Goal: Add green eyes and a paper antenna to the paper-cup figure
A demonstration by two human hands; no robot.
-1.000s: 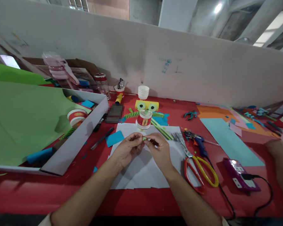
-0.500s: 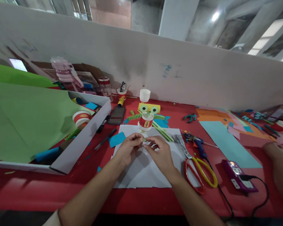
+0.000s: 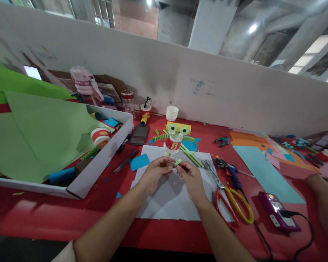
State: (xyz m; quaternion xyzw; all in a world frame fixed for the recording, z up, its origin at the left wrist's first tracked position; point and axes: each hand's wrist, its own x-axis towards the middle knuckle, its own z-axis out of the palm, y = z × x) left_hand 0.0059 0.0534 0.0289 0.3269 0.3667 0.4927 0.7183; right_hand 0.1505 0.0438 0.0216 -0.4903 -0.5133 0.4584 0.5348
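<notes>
Over the white paper (image 3: 166,198), my left hand (image 3: 155,174) and my right hand (image 3: 190,178) meet with fingertips pinched. Between them is a small light-green paper piece (image 3: 178,162), gripped by my right fingers, with my left fingertips close against it. Whether the left fingers also grip it is hard to make out. Just beyond stands a red and white paper cup (image 3: 172,143) with pleated green paper arms (image 3: 160,137) and a yellow roll (image 3: 187,128) bearing round eyes. Green paper strips (image 3: 191,155) lie beside the cup.
Scissors (image 3: 221,187), a glue gun (image 3: 233,174) and a purple power bank (image 3: 278,213) with a cable lie on the right. A white box (image 3: 104,160) with green card stands left. Another person's hand (image 3: 321,185) is at the far right. A blue paper piece (image 3: 140,162) lies left.
My hands have shifted slightly, and the green paper piece now shows more openly between the fingertips. The whole view has moved a little.
</notes>
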